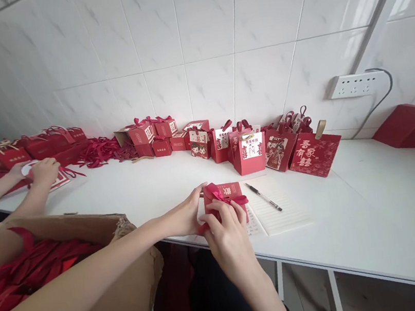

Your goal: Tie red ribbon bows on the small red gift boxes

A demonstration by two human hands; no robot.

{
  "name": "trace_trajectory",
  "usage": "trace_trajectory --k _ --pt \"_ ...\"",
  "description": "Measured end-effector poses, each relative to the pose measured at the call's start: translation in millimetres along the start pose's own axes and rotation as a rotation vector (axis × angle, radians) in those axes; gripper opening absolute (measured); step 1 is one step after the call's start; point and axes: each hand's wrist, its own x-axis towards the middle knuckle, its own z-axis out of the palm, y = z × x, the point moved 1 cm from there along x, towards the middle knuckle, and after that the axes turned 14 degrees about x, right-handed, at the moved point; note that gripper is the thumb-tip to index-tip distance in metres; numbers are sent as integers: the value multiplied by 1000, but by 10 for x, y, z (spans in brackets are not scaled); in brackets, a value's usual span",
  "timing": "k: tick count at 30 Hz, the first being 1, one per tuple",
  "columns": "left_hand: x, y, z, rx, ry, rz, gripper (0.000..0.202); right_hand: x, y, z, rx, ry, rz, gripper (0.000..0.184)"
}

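Note:
A small red gift box (233, 189) with white lettering is over the left part of an open notebook (288, 213), near the table's front edge. My left hand (188, 214) grips the box from its left side, its fingertips partly hidden behind it. Across the top runs a red satin ribbon (213, 193), tied in a bow with a tail hanging at the left. My right hand (227, 233) reaches over the front of the box, its bent fingers pinching the ribbon below the bow. A black-and-clear pen (263, 197) rests on the notebook to the right.
Red gift boxes (249, 152) and a red bag (314, 155) line the tiled wall. Loose red ribbons (103, 150) lie farther left. A cardboard carton (132, 276) holding red ribbon stands under my left arm. At far left, a co-worker's hands (44, 172) handle another box. A power strip (356, 85) hangs right.

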Motion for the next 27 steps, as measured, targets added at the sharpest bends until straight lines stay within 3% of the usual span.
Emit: trace_trajectory --k 3,7,9,12,15,19,27 --pt "19 57 -71 32 -100 -59 112 -99 116 -2 21 -7 -70 22" --pt "59 49 -163 -170 -196 -71 111 -146 160 -29 127 86 -134 24" --pt "72 62 -216 -360 -153 -21 93 -149 161 -38 180 112 -147 23" --pt "98 172 -279 -512 25 27 60 -151 154 -59 240 106 -160 22" --pt "138 346 -279 -311 176 8 33 -152 140 -90 279 115 -173 22" --pt "171 490 -218 -39 201 62 13 -146 118 -137 288 135 -195 20" --pt "162 509 -160 -16 268 18 1 -135 113 -215 328 40 -173 23"
